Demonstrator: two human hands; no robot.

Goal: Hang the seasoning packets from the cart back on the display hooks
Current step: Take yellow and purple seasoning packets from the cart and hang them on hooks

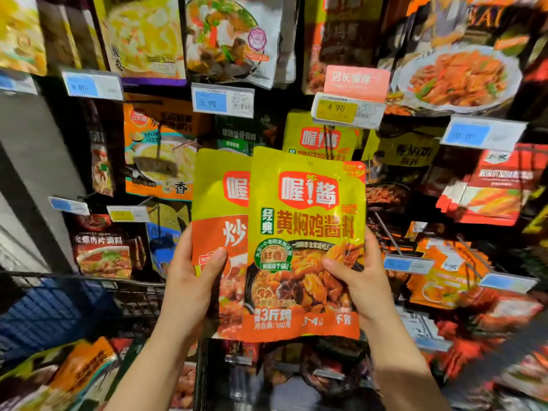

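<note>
Two seasoning packets are up in front of the display wall, one in each hand, both upright with their long axes running top to bottom. The right hand [353, 280] pinches the front yellow packet [307, 241] at its right edge, thumb across the printed face and fingers hidden behind. The left hand [192, 271] holds the rear packet [221, 203] the same way at its left edge, thumb on the orange band. The front packet overlaps the rear one and covers most of its right half.

What the next move turns on is straight above: a matching hung packet [318, 137], same yellow top and red logo, sits just above and slightly right of the front packet's top edge, under the yellow price tag [336, 109]. The small hang hole near the front packet's top lies below that row, so I'd judge the packet needs to rise and go forward onto the display hook, whose tip I cannot make out behind the tag. The right hand is the nearer one.

Packets crowd the hooks all around. The cart [89, 295] stands low on the left, its wire rim just beside the left wrist, with more packets [59, 372] lying in it.
</note>
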